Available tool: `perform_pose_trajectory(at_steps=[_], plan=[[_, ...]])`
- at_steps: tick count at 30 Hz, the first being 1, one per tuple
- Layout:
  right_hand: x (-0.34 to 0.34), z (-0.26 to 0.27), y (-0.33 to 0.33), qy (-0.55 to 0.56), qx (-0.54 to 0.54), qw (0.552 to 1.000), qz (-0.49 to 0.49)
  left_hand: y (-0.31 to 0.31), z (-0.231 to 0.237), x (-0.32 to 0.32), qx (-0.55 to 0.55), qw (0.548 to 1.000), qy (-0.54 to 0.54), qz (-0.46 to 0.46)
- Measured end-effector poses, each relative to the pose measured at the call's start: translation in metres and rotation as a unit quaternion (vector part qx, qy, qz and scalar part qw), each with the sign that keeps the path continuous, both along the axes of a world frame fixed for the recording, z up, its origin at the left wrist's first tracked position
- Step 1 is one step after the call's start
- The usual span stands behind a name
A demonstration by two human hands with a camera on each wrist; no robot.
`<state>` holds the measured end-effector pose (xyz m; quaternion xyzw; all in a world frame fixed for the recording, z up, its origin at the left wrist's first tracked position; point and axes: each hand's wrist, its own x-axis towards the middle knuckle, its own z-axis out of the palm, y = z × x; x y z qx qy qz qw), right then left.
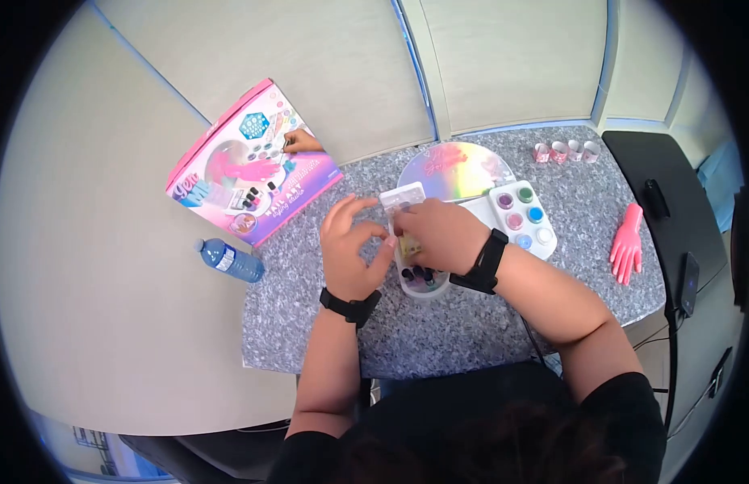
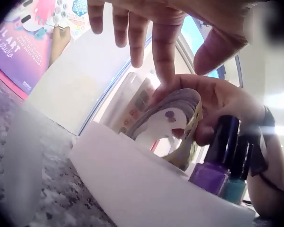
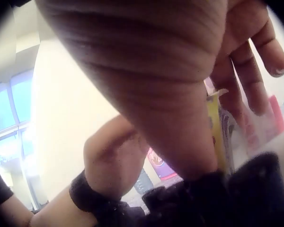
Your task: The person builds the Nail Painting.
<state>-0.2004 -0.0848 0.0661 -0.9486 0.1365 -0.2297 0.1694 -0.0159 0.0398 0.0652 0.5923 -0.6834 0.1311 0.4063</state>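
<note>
My right hand (image 1: 447, 234) reaches into a white tray (image 1: 427, 295) at the middle of the table. Its thumb and fingers grip a curled, yellowish-edged sheet (image 2: 195, 130) with small printed dots, which looks like a rolled sticker sheet. Just left of it, my left hand (image 1: 349, 254) hovers with loosely bent, spread fingers, thumb tip close to the right hand and nothing held. Nail polish bottles (image 1: 419, 277) with black caps stand in the tray's near end; a purple bottle (image 2: 212, 177) and a teal bottle (image 2: 235, 189) show in the left wrist view.
Right of the tray sits a white palette (image 1: 544, 250) with several coloured pots, behind it a shiny round panel (image 1: 463, 173). Small cups (image 1: 560, 152) and a pink model hand (image 1: 627, 246) lie further right. A nail art box (image 1: 253, 161) and water bottle (image 1: 231, 260) stand left.
</note>
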Motion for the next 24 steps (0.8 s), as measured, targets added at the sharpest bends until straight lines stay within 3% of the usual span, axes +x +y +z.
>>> perform_pose_trajectory(at_steps=[3,9,12,17,18,20,22,24], plan=[[0.000,-0.008,0.005,-0.013,-0.030,0.999,-0.001,-0.002,-0.008,0.002,-0.047,0.998,0.039,0.027],[0.001,0.003,0.009,0.080,0.094,0.991,-0.043,-0.006,-0.013,-0.001,-0.042,0.998,0.046,0.022],[-0.002,-0.003,0.008,0.047,0.045,0.998,-0.025,-0.005,-0.012,-0.005,-0.051,0.998,0.020,0.006],[-0.026,0.034,0.006,0.113,0.023,0.991,-0.066,-0.001,-0.013,-0.008,-0.064,0.997,0.045,-0.002],[-0.039,0.050,0.000,0.104,0.035,0.991,-0.076,-0.001,-0.013,-0.008,-0.068,0.996,0.052,0.003],[-0.064,0.055,-0.031,-0.027,-0.005,0.991,-0.133,-0.002,-0.014,-0.007,-0.074,0.996,0.046,0.000],[-0.090,0.078,-0.068,-0.019,0.072,0.960,-0.269,-0.001,-0.014,-0.008,-0.080,0.996,0.036,0.005],[-0.123,0.049,-0.131,-0.112,0.008,0.939,-0.326,-0.001,-0.013,-0.008,-0.075,0.996,0.047,0.001]])
